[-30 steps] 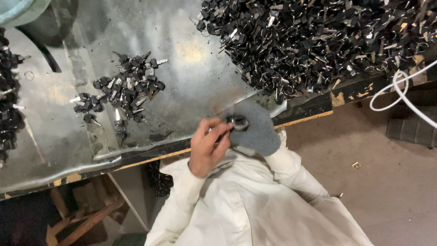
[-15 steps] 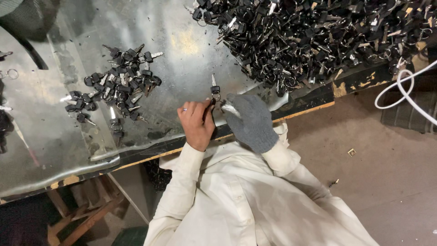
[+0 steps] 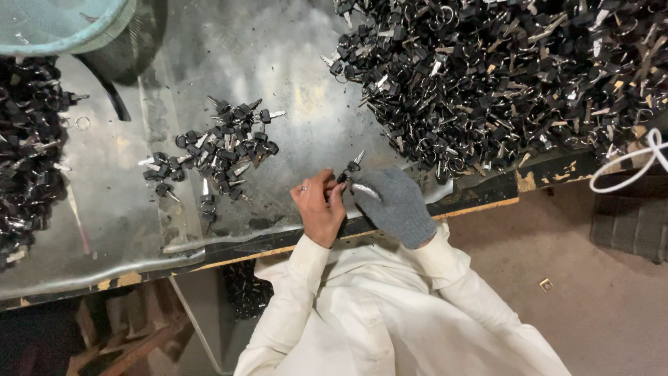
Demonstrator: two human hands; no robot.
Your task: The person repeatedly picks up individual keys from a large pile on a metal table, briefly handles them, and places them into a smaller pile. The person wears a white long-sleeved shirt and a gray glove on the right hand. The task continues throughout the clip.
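Observation:
My left hand (image 3: 319, 209) is bare, with a ring on one finger. My right hand (image 3: 396, 205) wears a grey knit glove. The two meet just above the near edge of the metal-sheet table (image 3: 292, 69). Between their fingertips sits a small black-headed key (image 3: 348, 169), its metal blade pointing up and to the right. Both hands pinch it, and I cannot tell which one carries its weight. A thin bit of metal shows against the glove's fingers.
A huge heap of black-headed keys (image 3: 501, 76) fills the table's upper right. A small sorted pile of keys (image 3: 219, 150) lies left of my hands, and another heap (image 3: 28, 153) lies at the far left. A teal mesh basket (image 3: 62, 24) is top left, a white cable (image 3: 637, 167) at right.
Both hands have moved from the table's edge further over the metal sheet. The key now stands out between the fingertips.

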